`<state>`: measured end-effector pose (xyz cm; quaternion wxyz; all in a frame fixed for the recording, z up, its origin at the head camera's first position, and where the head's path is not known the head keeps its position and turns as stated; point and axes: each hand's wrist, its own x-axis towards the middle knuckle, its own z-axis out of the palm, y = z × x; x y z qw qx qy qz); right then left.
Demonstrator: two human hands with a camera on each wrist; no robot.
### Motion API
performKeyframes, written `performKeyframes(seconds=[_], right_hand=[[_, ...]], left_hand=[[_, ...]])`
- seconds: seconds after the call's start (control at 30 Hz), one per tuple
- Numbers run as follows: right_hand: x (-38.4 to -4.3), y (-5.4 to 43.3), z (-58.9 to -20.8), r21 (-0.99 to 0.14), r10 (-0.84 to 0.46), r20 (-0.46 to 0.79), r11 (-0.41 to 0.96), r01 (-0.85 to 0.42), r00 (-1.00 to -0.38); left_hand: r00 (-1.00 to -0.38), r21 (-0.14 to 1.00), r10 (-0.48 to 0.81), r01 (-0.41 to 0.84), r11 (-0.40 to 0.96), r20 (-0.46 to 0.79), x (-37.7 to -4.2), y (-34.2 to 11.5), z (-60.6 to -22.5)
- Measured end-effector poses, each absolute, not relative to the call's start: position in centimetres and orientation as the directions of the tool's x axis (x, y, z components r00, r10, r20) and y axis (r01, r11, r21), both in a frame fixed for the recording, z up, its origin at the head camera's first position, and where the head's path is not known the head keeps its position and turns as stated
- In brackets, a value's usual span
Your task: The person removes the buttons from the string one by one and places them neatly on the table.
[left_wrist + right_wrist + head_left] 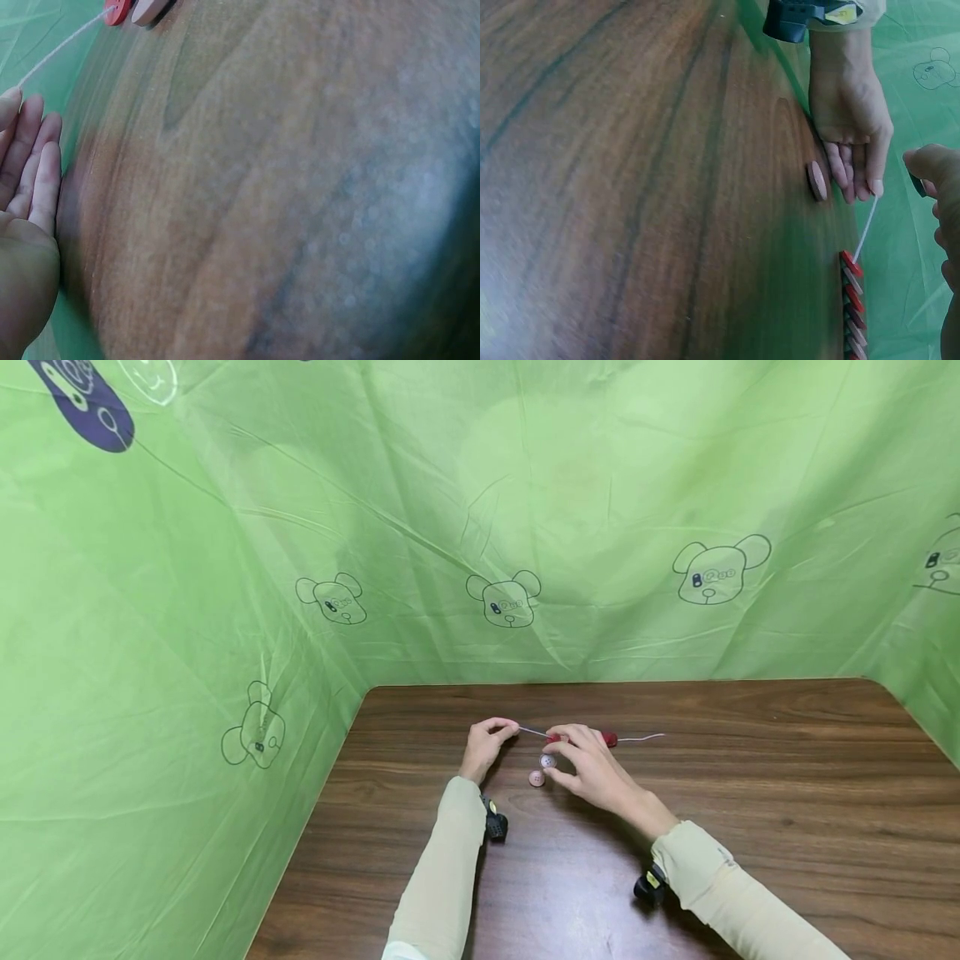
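Observation:
Thumb and fingertips of my left hand [487,747] pinch one end of a thin white string [532,731], drawn taut toward a row of buttons [853,307] threaded on it. Red and paler buttons alternate in that row, leaning on each other; in the head view my right hand [592,768] covers much of it. Between the right thumb and fingertip is a pale lilac button [547,761], seen as a dark edge in the right wrist view. A pink button [537,778] rests on the table just below it. The string's other tail [641,738] emerges right of a red button [609,739].
The brown wooden table [787,827] extends to both sides and toward the viewer. Green cloth [600,510] printed with bear outlines stands behind its far edge and at the sides. Each wrist carries a black camera [495,822].

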<state>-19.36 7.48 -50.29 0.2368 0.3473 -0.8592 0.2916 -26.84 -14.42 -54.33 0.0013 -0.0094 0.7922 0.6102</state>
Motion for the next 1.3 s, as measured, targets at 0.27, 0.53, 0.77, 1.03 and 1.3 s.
performKeyframes(seconds=[0.27,0.53,0.77,1.03,1.3], right_hand=[[-18.7,6.9,-50.9,-0.351,-0.484,0.57,0.587,-0.729,-0.664],[-18.1,6.5,-51.6,-0.375,-0.505,0.53,0.581,-0.722,-0.682],[-17.9,6.1,-52.7,-0.358,-0.527,0.552,0.55,-0.755,-0.646],[-17.8,5.7,-53.7,-0.354,-0.551,0.538,0.539,-0.764,-0.638],[-17.9,5.5,-54.3,-0.326,-0.572,0.537,0.537,-0.778,-0.62]], left_hand=[[-1.0,0.966,-0.007,-0.005,0.259,-0.004,-26.9,-14.4,-54.4],[-1.0,0.967,-0.008,-0.011,0.254,-0.01,-26.8,-14.4,-54.2],[-1.0,0.967,-0.004,-0.011,0.256,-0.011,-26.8,-14.4,-54.3],[-1.0,0.967,-0.003,-0.01,0.254,-0.01,-26.8,-14.4,-54.3],[-1.0,0.968,-0.003,-0.007,0.25,-0.007,-26.8,-14.5,-54.3]])
